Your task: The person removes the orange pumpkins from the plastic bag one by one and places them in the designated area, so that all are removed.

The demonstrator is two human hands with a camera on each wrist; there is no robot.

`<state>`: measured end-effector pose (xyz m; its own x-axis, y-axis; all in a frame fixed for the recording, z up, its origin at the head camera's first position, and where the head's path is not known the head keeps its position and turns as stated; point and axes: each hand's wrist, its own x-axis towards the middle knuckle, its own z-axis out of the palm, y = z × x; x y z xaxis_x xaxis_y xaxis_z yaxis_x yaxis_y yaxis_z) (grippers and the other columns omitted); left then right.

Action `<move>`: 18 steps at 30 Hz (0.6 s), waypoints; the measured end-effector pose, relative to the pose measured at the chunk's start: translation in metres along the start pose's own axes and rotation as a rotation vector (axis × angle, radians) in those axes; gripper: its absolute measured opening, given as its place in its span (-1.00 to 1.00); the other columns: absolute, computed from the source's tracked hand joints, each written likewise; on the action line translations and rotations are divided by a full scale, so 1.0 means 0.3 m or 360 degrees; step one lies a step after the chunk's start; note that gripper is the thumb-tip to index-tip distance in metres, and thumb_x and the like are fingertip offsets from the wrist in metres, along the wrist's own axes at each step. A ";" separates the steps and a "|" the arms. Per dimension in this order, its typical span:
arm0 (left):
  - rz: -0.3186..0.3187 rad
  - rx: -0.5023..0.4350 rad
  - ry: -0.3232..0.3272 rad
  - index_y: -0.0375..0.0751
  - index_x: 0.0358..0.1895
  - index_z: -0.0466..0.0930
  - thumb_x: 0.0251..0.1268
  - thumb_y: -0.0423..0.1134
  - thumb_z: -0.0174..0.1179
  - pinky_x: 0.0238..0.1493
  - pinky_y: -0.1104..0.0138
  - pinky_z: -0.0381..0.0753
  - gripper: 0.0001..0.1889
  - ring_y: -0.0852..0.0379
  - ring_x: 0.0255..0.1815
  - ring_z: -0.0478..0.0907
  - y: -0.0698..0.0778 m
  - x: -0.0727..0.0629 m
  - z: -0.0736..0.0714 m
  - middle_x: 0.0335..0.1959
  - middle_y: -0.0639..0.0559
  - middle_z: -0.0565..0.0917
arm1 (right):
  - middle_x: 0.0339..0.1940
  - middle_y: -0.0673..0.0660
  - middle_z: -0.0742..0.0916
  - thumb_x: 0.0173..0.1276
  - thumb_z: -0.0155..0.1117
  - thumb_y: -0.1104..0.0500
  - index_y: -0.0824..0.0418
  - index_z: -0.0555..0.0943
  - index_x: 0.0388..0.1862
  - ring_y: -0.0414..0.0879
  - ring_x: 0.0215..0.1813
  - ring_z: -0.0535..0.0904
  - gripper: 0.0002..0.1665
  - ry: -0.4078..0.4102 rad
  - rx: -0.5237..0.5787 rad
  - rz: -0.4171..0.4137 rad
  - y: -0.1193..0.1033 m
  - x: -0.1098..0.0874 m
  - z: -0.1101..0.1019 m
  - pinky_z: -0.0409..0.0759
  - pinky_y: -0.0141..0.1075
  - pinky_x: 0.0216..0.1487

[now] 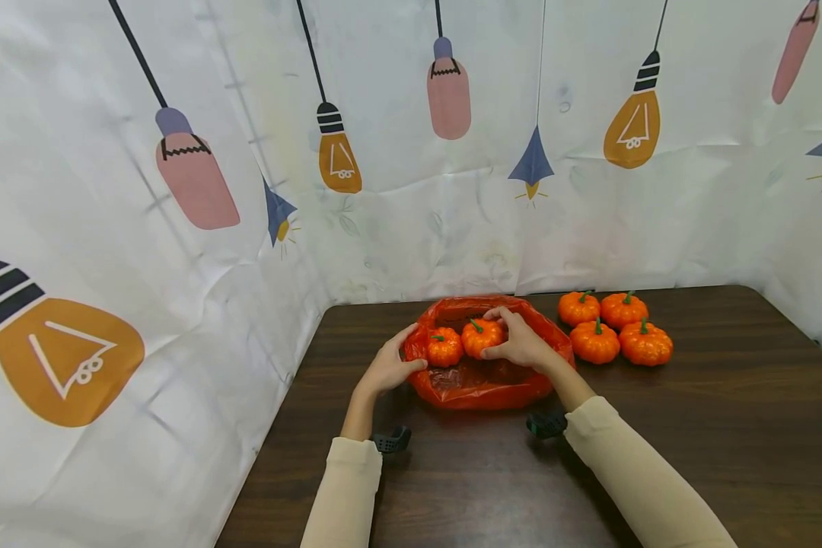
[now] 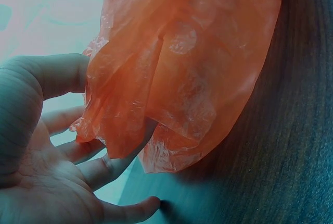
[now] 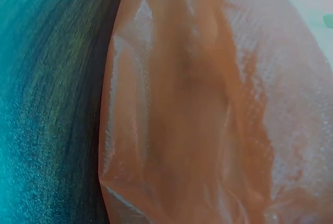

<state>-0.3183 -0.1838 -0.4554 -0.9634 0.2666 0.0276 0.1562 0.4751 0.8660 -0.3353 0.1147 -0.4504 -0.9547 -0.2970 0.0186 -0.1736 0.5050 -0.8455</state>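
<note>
Orange and green-stemmed, one pumpkin is gripped by fingers of the right hand inside the red bag on the worktop, right of a second pumpkin, while fingers of the left hand hold the bag's left rim.

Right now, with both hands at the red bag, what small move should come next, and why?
Perhaps the left hand should ease the rim of the red bag slightly wider. The right hand grips an orange pumpkin within its mouth, close beside a second pumpkin, and the thin plastic looks loose and crumpled, so it might snag.
</note>
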 end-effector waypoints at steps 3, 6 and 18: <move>0.0014 0.0018 -0.0010 0.00 0.60 0.23 0.28 -0.29 0.36 0.45 -0.18 0.40 -0.18 -0.26 0.53 0.32 -0.002 -0.001 -0.002 0.59 -0.18 0.29 | 0.31 0.34 0.37 0.21 0.58 0.09 0.09 0.35 0.36 0.22 0.26 0.43 -0.19 -0.0003 0.0019 -0.0022 -0.007 -0.014 -0.004 0.55 0.08 0.25; 0.0009 0.0037 -0.0012 0.01 0.60 0.23 0.28 -0.28 0.36 0.45 -0.17 0.40 -0.18 -0.25 0.54 0.32 -0.004 -0.002 -0.001 0.59 -0.17 0.29 | 0.33 0.32 0.36 0.21 0.58 0.09 0.07 0.35 0.36 0.22 0.30 0.41 -0.18 -0.0001 0.0043 -0.0039 -0.016 -0.029 -0.008 0.58 0.06 0.23; 0.0012 0.0013 -0.0025 -0.04 0.61 0.21 0.31 -0.30 0.34 0.42 -0.19 0.43 -0.19 -0.31 0.53 0.31 -0.004 -0.003 -0.003 0.60 -0.22 0.26 | 0.38 0.29 0.36 0.21 0.59 0.05 0.05 0.38 0.36 0.29 0.29 0.43 -0.19 0.0035 0.0063 -0.0148 -0.043 -0.088 -0.040 0.55 0.13 0.27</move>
<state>-0.3179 -0.1853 -0.4562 -0.9586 0.2834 0.0262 0.1653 0.4796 0.8618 -0.3107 0.1258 -0.4338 -0.9401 -0.3230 0.1091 -0.2523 0.4439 -0.8598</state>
